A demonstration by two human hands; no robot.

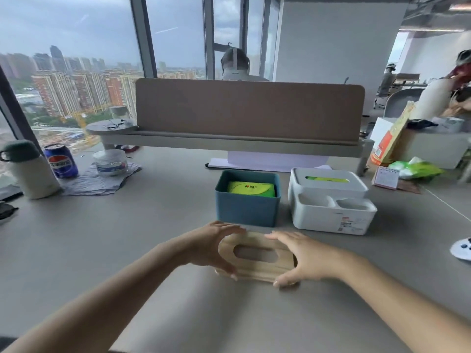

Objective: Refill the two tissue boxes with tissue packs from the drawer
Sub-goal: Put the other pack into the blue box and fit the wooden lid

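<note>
Pale wood, flat and rectangular with a rounded oblong slot cut through its middle, the wooden tissue-box lid lies on the grey surface, gripped at its ends by the left hand and right hand. At 12 o'clock from it stands the open blue square tissue box holding a green tissue pack; at 1 o'clock, the white lidded tissue box shows green through its slot.
</note>
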